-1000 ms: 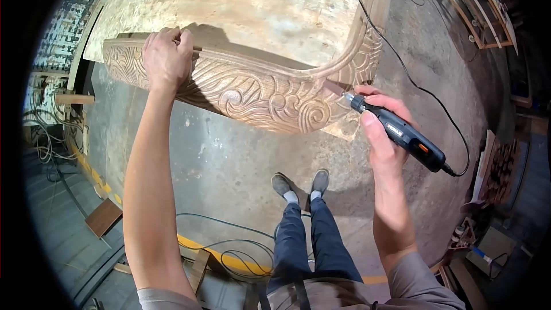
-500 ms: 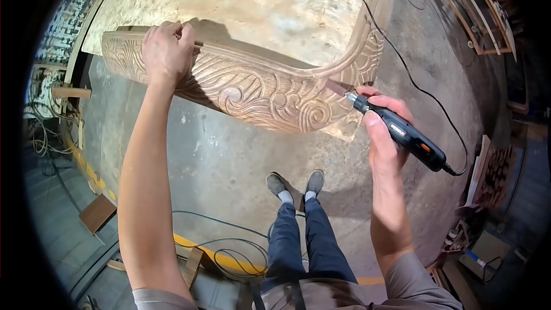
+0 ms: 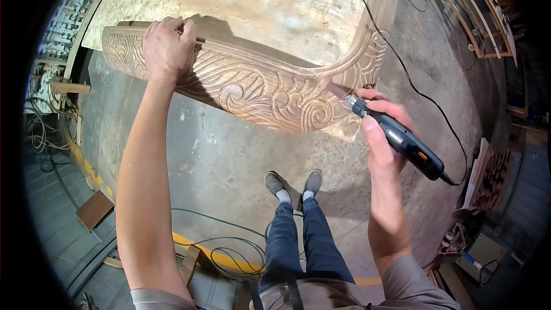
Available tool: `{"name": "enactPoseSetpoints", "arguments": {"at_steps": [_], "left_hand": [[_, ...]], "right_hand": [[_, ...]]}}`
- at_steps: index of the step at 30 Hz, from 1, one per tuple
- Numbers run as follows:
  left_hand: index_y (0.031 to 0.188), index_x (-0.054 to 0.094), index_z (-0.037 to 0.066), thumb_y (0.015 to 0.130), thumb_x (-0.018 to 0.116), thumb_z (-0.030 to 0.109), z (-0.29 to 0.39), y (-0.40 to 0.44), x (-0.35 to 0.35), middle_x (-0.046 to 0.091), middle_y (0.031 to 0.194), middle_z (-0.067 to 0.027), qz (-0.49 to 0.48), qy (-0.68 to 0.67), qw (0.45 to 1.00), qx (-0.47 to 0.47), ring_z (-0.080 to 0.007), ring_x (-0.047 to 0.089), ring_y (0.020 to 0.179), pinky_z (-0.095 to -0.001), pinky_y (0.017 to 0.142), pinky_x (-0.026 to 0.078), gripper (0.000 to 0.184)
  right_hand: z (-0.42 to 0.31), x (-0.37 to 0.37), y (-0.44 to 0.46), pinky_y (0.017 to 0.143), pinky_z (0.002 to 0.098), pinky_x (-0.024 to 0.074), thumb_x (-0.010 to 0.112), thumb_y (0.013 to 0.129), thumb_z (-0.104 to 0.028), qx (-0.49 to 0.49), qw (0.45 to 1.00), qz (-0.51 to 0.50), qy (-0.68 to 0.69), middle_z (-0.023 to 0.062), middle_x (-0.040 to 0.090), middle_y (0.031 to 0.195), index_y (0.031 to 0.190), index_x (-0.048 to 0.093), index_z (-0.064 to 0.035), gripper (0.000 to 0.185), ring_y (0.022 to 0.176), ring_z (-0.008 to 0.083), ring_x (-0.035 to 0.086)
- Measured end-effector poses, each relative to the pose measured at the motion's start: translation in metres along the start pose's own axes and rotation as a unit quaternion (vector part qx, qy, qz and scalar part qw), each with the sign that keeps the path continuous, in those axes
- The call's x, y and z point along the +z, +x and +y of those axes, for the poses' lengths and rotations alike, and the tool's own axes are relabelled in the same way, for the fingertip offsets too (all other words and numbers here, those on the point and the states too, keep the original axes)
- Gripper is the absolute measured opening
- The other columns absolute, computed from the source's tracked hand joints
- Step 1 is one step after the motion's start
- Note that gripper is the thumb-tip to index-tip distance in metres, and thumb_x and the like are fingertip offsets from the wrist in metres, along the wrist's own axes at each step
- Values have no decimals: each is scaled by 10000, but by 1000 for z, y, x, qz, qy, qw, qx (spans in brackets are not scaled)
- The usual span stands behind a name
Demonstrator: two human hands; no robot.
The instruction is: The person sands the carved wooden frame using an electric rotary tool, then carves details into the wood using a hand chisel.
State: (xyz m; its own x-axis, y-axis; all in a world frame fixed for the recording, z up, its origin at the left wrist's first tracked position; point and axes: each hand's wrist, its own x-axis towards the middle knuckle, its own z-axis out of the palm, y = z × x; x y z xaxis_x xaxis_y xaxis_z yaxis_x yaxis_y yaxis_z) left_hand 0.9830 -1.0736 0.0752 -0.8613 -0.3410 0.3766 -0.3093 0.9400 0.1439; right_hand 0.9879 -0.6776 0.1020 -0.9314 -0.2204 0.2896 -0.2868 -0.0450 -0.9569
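In the head view, a carved wooden furniture rail (image 3: 252, 89) lies along the near edge of a worktable (image 3: 270, 17), its curved corner toward the right. The left hand (image 3: 170, 49) is curled over the rail's upper edge, gripping it. The right hand (image 3: 383, 126) grips a black corded rotary tool (image 3: 414, 149) – its sanding bit (image 3: 337, 90) angled at the carving just above a spiral scroll; contact is hard to tell. The black power cord (image 3: 414, 85) loops up past the rail's corner.
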Motion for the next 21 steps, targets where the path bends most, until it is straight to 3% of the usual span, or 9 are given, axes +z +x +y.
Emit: {"name": "enactPoseSetpoints", "arguments": {"at_steps": [4,14,15,18,21], "left_hand": [[880,743,18,889,492,350,1,0,0,708,963,-159,-3,0,1000,-14,-343,623,975,-416,977,442,416],[821,715,14,888,486,359,-1,0,1,699,936,-165,-5,15,1000,6,-347,616,960,-421,965,443,419],[826,718,16,888,484,360,1,0,-1,700,937,-166,-11,9,1000,-4,-346,616,961,-421,966,442,420],[845,727,20,887,480,364,4,-1,-3,701,940,-168,-11,5,1000,-14,-346,617,960,-420,968,442,425],[856,733,21,885,482,366,6,-1,-5,704,938,-167,-6,-5,1000,-27,-347,617,960,-419,965,444,427]], "right_hand": [[2,-3,-1,927,389,513,710,791,-38,-44,998,-43,-30,241,691,1062,1000,662,44,229,1039,284,661],[0,6,-8,925,426,513,716,781,-31,-61,997,-45,-33,224,694,1012,987,661,40,225,1044,316,660],[-2,5,-10,1029,459,454,700,810,-112,-38,997,-56,-44,281,675,1116,1000,644,32,244,1099,310,628],[-2,5,-10,1040,459,446,706,806,-121,-32,997,-53,-49,283,675,1118,1001,647,27,252,1099,312,628],[-3,7,-7,942,426,500,712,761,-14,-40,998,-31,-35,233,689,1018,956,667,33,205,1052,318,656]]}}
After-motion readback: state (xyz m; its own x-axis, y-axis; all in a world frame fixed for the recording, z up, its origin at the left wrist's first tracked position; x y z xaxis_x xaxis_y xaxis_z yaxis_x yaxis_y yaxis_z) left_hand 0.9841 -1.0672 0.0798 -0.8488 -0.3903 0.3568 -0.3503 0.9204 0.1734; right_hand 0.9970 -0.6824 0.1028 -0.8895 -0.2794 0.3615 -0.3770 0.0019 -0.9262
